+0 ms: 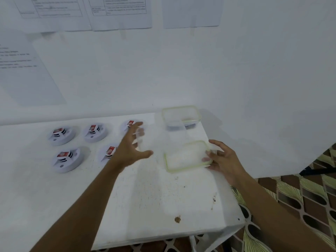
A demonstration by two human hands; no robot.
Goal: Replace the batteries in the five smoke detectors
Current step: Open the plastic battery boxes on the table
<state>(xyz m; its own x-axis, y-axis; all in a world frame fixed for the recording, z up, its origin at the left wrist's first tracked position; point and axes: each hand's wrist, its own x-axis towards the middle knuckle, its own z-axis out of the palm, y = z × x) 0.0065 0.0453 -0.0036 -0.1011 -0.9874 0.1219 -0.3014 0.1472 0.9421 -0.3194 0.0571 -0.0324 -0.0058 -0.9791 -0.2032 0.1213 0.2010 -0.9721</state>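
Five smoke detectors (61, 134) lie face-down at the bench's (27, 188) left, red batteries exposed — ready for swapping. The right hand (222, 160) grips a clear lid (187, 155) by its edge; the left hand (131, 146) hovers open, blurred. A tub (181, 117) sits farther back.

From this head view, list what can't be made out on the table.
- Fifth smoke detector: mostly hidden behind the left hand.
- Far detector: partly covered by that hand's fingertips.
- Far container: dark contents at the bottom, too blurred to identify.
- Wall papers: print too small and blurred to read.
- Right hand: its grip on the near lid is motion-blurred.
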